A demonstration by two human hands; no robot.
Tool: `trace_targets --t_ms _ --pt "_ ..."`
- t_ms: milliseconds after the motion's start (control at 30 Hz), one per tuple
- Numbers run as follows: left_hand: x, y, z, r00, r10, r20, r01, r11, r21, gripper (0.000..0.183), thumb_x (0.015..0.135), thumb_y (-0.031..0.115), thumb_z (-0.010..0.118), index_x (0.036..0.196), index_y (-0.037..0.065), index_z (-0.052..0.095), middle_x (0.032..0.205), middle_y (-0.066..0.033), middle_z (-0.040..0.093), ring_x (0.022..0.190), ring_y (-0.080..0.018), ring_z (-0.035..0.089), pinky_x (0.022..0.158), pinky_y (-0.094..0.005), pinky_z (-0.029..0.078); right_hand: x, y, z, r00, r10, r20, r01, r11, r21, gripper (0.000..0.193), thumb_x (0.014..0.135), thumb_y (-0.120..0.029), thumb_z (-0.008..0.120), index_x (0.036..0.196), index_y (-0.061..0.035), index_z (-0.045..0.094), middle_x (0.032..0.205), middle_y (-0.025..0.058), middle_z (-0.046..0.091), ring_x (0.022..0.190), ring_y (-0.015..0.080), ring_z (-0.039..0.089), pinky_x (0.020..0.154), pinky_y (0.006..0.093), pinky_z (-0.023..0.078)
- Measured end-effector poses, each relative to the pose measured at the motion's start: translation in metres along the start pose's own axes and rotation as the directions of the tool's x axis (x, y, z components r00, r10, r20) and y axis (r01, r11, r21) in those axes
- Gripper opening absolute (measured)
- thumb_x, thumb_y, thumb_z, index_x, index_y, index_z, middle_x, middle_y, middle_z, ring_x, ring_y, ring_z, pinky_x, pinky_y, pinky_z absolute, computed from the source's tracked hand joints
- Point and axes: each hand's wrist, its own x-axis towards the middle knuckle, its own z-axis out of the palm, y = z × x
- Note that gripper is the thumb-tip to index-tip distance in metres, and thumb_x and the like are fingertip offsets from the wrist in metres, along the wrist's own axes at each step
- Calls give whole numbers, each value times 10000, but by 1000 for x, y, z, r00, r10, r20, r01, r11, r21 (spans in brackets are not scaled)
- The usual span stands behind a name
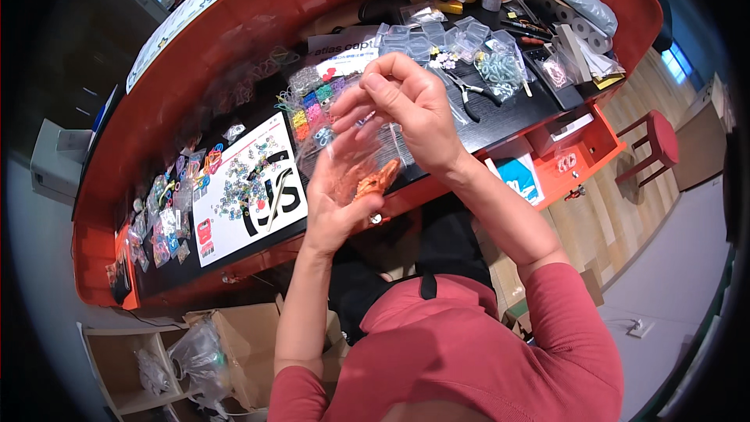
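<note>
My left hand (332, 199), its fingers smeared by motion, is raised over the front of the desk with the palm turned inward. Between its thumb and palm sits a small orange textured piece (378, 180), whose kind I cannot make out. My right hand (418, 101) is higher and to the right, thumb and fingertips pinched together; anything in the pinch is too small to name. Behind my hands lies a tray of colorful beads (312, 109), partly hidden by my fingers. Pliers (470, 96) with black handles lie right of my right hand.
A white printed sheet (215, 227) with scattered small rings lies on the left. Small bags of trinkets (166, 223) crowd the desk's left end. Clear plastic boxes (414, 41) stand at the back. An open red drawer (582, 148) juts out at right, near a red stool (660, 139).
</note>
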Motion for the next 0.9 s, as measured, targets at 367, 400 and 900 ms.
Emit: trace_targets --t_ms 367,400,900 --pt "-13 6 2 958 -270 -100 261 960 -101 330 1063 223 473 1194 -55 593 1036 -214 721 925 -214 721 829 -308 583 -18 -8 -26 973 225 -43 -228 932 -282 400 969 -259 645 1244 23 576 1003 119 704 792 147 689 668 241 546" --pt "-14 7 1 953 -289 -89 282 956 -80 373 1071 260 448 1191 -62 594 1030 -212 722 926 -218 722 830 -308 584 -22 -4 -23 956 293 -28 -287 907 -308 394 940 -206 695 1247 17 590 966 89 706 764 111 671 638 223 531" --pt "-35 -4 -23 863 -505 -10 491 844 -214 748 1079 483 213 1075 -125 650 995 -246 714 904 -299 732 874 -362 579 -63 12 -27 905 398 152 -328 879 -347 401 971 67 444 1320 -23 618 796 85 689 601 69 612 569 206 510"
